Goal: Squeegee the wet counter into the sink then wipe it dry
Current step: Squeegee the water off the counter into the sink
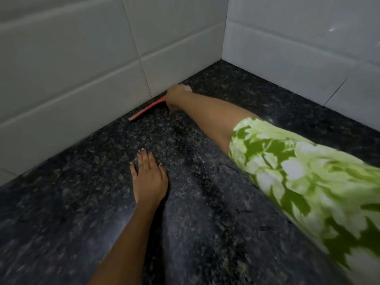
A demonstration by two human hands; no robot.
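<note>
The right hand (177,97) reaches far across the dark speckled granite counter (205,202), up toward twelve o'clock, almost into the corner where the two white tiled walls (72,68) meet. It is curled into a fist around the handle of a flat red plastic squeegee (147,109), and the handle itself is hidden inside the grip. The red blade sticks out of the hand toward eight o'clock and runs along the foot of the left wall, its long edge down on the stone and lying just beside the tile, close enough that it may be touching, though the blur makes that hard to settle. The far tip of the blade sits at about ten o'clock from the left hand.

The right forearm stretches back toward four o'clock, where a loose green sleeve with a pale leaf print (298,177) covers the upper arm and fills the lower right of the view.

The left hand (149,177) lies well apart from the squeegee, nearer the middle of the counter. It rests flat, palm down on the granite, fingers extended, close together and pointing toward twelve o'clock, holding nothing. Its forearm leads back toward six o'clock.

The granite shows a faint sheen in patches.
</note>
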